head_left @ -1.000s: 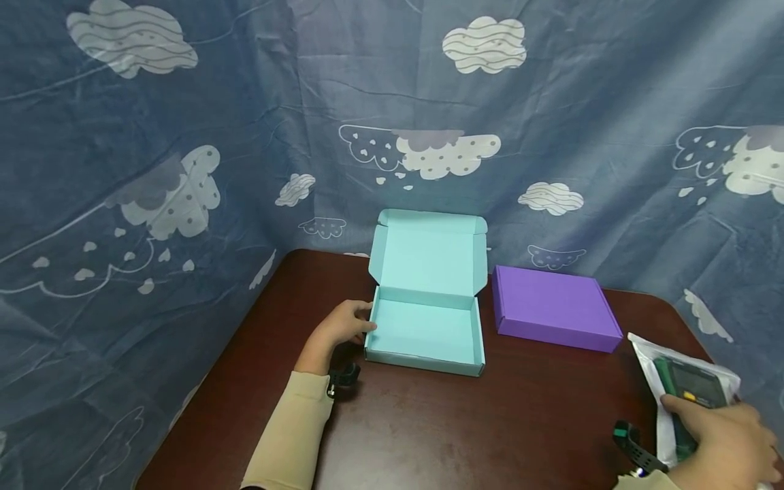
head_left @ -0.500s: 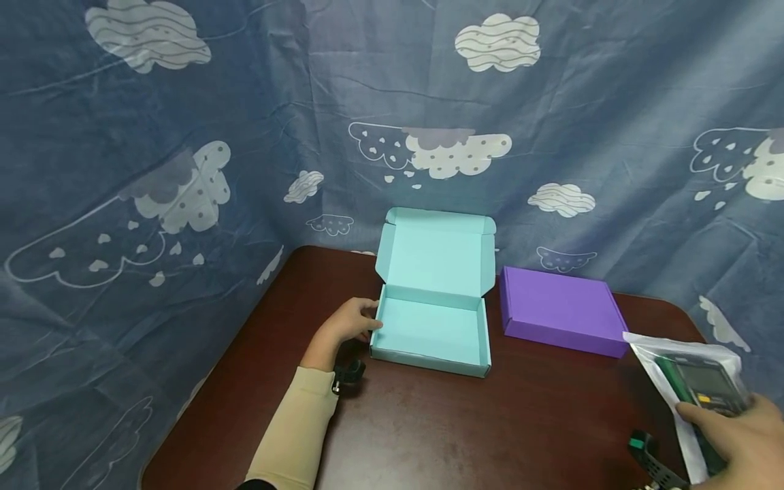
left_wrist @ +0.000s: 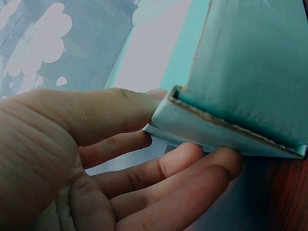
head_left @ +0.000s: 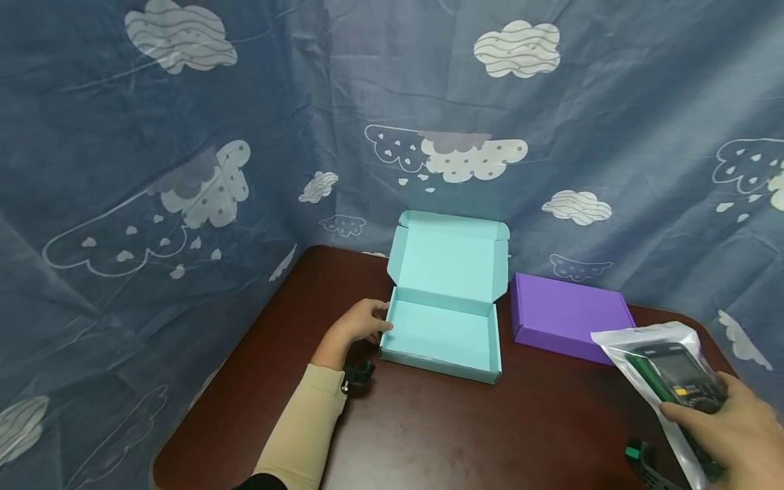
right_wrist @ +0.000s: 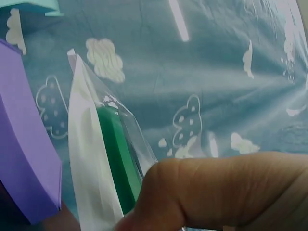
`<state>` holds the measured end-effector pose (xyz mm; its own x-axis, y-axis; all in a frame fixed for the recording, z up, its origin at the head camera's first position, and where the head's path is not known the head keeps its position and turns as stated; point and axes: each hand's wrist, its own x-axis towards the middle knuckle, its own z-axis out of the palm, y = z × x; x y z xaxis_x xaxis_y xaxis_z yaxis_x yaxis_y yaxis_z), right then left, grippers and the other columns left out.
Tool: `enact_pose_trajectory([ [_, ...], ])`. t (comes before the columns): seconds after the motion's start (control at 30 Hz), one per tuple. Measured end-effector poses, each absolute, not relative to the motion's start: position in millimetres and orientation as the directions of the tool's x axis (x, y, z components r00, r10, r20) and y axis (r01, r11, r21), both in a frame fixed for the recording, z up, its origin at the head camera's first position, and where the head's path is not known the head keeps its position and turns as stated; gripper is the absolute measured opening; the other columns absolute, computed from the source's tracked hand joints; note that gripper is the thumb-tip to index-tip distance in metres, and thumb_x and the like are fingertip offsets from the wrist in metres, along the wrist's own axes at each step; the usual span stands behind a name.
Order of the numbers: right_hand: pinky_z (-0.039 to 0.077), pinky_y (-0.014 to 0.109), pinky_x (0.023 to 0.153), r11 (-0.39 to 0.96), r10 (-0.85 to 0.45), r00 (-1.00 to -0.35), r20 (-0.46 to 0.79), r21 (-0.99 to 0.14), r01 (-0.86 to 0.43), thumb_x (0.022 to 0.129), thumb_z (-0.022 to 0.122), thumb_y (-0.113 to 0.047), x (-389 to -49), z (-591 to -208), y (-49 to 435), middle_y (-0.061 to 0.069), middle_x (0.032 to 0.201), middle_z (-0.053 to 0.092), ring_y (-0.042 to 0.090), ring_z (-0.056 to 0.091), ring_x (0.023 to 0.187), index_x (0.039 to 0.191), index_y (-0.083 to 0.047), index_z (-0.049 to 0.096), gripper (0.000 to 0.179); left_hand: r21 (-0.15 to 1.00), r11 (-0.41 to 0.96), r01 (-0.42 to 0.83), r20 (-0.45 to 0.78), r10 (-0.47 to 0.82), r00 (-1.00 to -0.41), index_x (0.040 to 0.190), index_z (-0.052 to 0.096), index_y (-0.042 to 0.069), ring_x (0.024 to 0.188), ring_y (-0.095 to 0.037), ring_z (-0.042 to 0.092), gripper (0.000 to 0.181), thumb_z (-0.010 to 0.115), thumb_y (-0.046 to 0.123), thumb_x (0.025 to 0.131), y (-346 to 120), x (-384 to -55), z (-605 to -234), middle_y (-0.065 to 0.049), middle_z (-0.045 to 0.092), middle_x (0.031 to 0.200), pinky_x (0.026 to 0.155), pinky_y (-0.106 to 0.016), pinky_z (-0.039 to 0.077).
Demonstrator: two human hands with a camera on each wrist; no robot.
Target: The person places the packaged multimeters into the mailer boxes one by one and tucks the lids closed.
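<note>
An open turquoise cardboard mailer box (head_left: 437, 366) stands on the table, lid raised at the back, with nothing inside. My left hand (head_left: 355, 323) pinches its left wall; in the left wrist view the thumb lies against the box (left_wrist: 250, 57) and the fingers sit outside and below. At the right, my right hand (head_left: 735, 425) grips a white plastic bag (head_left: 618, 344) with a clear front. Inside it is a dark handheld device (head_left: 680, 374) with a grey screen, a yellow button and a green edge. In the right wrist view the thumb presses the bag (right_wrist: 86, 144).
Right of the turquoise box lies a closed purple box (head_left: 569, 309), partly overlapped by the bag in the head view. Both boxes are on a dark brown table (head_left: 490, 435). A blue cloud-patterned curtain (head_left: 429, 82) hangs behind and along the left.
My right hand has carried the bagged device up and leftward, toward the purple box. The left hand keeps its hold on the turquoise box. The head view has turned slightly left.
</note>
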<state>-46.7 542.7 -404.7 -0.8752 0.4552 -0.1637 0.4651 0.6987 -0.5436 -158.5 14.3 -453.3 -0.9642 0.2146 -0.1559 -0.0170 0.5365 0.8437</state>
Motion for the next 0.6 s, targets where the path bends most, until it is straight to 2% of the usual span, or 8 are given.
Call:
enact_pose_trajectory([
  [0.1,0.039,0.071,0.087,0.773,0.35,-0.921,-0.169,-0.504,0.386,0.085,0.081,-0.03,-53,-398,538,0.047,0.133,0.034,0.061,0.045,0.109,0.155,0.014,0.005,0.112,0.848,0.53,-0.014,-0.148,0.211,-0.966,0.148,0.05,-0.004,0.067,-0.027,0.068,0.06,0.074,0.009,0.095,13,-158,-455,-0.015,0.066,0.1,0.066,-0.041,0.06],
  [0.23,0.041,0.064,0.076,0.876,0.121,-0.989,-0.08,-0.459,0.145,0.085,0.081,-0.037,-68,-396,528,0.045,0.118,0.045,0.054,0.051,0.098,0.152,0.015,0.016,0.107,0.851,0.525,-0.014,-0.139,0.2,-0.97,0.148,0.05,-0.004,0.067,-0.026,0.068,0.06,0.074,0.009,0.095,8,-157,-456,-0.015,0.066,0.1,0.065,-0.04,0.06],
  [0.3,0.04,0.063,0.075,0.893,-0.095,-0.995,-0.02,-0.444,-0.076,0.084,0.082,-0.037,-114,-397,494,0.044,0.117,0.047,0.053,0.051,0.098,0.15,0.015,0.022,0.103,0.85,0.521,-0.073,-0.138,0.087,-0.987,0.148,0.05,-0.004,0.067,-0.026,0.068,0.06,0.073,0.009,0.095,-23,-140,-454,-0.015,0.066,0.101,0.065,-0.04,0.06],
  [0.43,0.039,0.064,0.079,0.804,-0.421,-0.904,0.073,-0.431,-0.409,0.077,0.085,-0.034,-183,-399,397,0.042,0.123,0.05,0.05,0.053,0.102,0.147,0.012,0.033,0.098,0.851,0.494,-0.179,-0.134,-0.125,-0.983,0.149,0.048,-0.005,0.067,-0.028,0.069,0.061,0.073,0.008,0.095,-76,-96,-454,-0.016,0.067,0.102,0.065,-0.04,0.06],
  [0.6,0.039,0.064,0.083,0.62,-0.691,-0.714,0.11,-0.418,-0.664,0.07,0.089,-0.033,-222,-393,280,0.038,0.128,0.052,0.05,0.053,0.108,0.147,0.008,0.04,0.1,0.858,0.439,-0.267,-0.129,-0.32,-0.939,0.147,0.051,-0.004,0.067,-0.028,0.069,0.059,0.074,0.011,0.095,-105,-59,-459,-0.018,0.068,0.106,0.065,-0.04,0.06],
])
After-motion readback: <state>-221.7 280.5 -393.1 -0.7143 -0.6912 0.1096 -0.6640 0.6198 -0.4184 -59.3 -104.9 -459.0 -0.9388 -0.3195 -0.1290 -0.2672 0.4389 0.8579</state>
